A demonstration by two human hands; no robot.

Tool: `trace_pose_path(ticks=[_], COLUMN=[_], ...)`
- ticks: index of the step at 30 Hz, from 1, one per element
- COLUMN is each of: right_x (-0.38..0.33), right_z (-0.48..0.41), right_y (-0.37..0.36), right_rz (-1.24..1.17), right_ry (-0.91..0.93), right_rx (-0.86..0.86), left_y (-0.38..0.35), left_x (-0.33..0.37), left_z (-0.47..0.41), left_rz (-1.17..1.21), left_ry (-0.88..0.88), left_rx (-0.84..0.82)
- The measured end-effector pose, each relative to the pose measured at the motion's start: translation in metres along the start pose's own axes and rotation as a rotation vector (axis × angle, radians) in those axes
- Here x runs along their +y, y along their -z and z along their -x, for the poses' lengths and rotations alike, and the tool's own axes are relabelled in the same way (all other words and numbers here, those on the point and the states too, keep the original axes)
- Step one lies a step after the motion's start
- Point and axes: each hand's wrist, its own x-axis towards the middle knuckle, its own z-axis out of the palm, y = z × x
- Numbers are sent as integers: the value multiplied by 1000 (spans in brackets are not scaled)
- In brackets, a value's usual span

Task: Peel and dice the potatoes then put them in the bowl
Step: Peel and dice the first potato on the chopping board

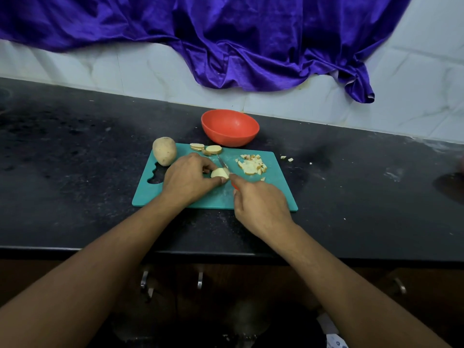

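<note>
whole potato (164, 151) at 10 o'clock on board (276, 194), slices (206, 148) 12, dice (251, 165) 2 (bowl (229, 127) behind) | potato piece (219, 173) is pinched at centre by left hand (187, 178) | knife (222, 162) is gripped by right hand (261, 204), tip pointed to 11

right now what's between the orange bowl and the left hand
Head view: round potato slices on the teal plastic cutting board lie between the orange bowl and left hand.

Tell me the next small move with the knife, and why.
Probably press the knife down through the potato piece the left hand pins on the cutting board: the blade sits against it and the right hand grips the handle.
</note>
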Motion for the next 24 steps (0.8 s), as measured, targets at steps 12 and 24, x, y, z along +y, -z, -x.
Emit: trace_pose_path(ticks=[12,24], right_x=[26,1], right_z=[-1,2], right_y=[7,5], right_rz=[-166,-127], right_ry=[-126,-6], right_rx=[-48,-21], left_y=[0,0], left_x=[2,0], left_z=[2,2], left_rz=[-15,-2], left_ry=[5,-11], left_rx=[16,14])
